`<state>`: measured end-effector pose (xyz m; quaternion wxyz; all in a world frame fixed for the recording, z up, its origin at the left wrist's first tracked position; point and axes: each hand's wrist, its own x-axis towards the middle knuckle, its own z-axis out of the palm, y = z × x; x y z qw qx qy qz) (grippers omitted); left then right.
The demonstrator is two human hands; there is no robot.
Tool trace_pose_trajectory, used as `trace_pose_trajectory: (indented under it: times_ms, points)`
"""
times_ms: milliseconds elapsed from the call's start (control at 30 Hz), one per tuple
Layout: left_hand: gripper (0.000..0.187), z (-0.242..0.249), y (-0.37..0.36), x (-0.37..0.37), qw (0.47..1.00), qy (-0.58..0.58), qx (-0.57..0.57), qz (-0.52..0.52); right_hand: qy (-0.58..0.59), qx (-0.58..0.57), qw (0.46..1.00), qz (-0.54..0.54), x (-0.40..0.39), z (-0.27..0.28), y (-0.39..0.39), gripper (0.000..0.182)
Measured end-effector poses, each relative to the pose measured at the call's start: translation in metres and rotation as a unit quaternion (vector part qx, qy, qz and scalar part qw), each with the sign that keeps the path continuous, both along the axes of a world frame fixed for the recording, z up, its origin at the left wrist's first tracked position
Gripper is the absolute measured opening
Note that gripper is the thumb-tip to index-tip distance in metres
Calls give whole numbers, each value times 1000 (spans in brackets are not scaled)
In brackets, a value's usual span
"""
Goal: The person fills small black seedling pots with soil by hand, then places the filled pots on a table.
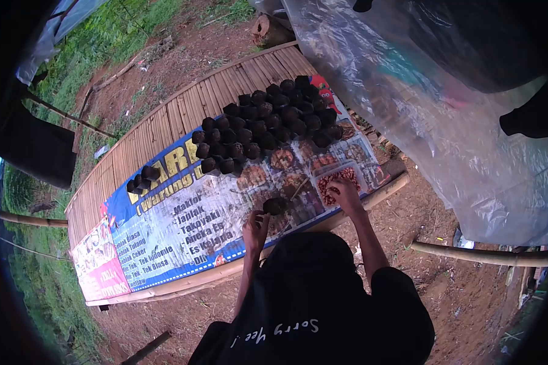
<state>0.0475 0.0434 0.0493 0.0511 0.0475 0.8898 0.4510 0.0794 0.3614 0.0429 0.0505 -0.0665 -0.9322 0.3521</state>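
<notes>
A single small black seedling bag (pixel 275 207) stands near the front edge of the table, apart from the others. My left hand (pixel 256 226) is just at its left side, fingers slightly apart; whether the fingertips touch the bag is hard to make out. My right hand (pixel 346 196) reaches down over a clear plastic container (pixel 360 173) of small reddish-brown seeds (pixel 333 180). Its fingers are curled together at the seeds, and what lies between the fingertips is hidden. Behind, many black seedling bags (pixel 265 125) stand upright in close rows.
A bamboo-slat table (pixel 179 115) carries a printed banner (pixel 158 243). A few more black bags (pixel 143 179) stand at its left. Clear plastic sheeting (pixel 371 79) hangs at the right, with a bamboo pole (pixel 487 254) below it. A cut log (pixel 271 30) lies behind the table.
</notes>
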Motion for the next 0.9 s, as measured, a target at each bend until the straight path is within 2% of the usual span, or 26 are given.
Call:
trace_pose_trajectory:
  times_ms: [167, 233, 400, 567, 633, 667, 733, 867, 900]
  points:
    - [23, 4, -4, -6, 1000, -8, 8, -1, 30, -20, 999, -8, -1, 8, -1, 18]
    - [22, 2, -9, -6, 1000, -7, 12, 5, 73, -75, 992, -69, -5, 14, -11, 16]
    - [20, -6, -14, -7, 999, -12, 33, 5, 22, -168, 985, 27, -25, 30, -59, 14]
    - [20, 0, -13, -11, 999, -15, 16, 29, -5, -159, 986, 38, -35, 36, -68, 8]
    - [22, 3, -13, -15, 1000, -10, -9, 17, 95, -34, 994, -30, -27, 38, -54, 9]
    - [24, 4, -12, -17, 999, -4, -32, 1, 94, -34, 995, -29, -23, 32, -44, 9]
    - [27, 8, -8, -20, 999, -3, -44, -10, 85, 38, 986, -137, -12, 10, -23, 12]
    - [35, 12, -2, -21, 997, -18, -60, -34, 86, 78, 984, -137, 4, -11, -5, 14]
    - [35, 11, -1, -22, 997, -17, -60, -37, 118, 110, 978, -131, 5, -6, -8, 13]
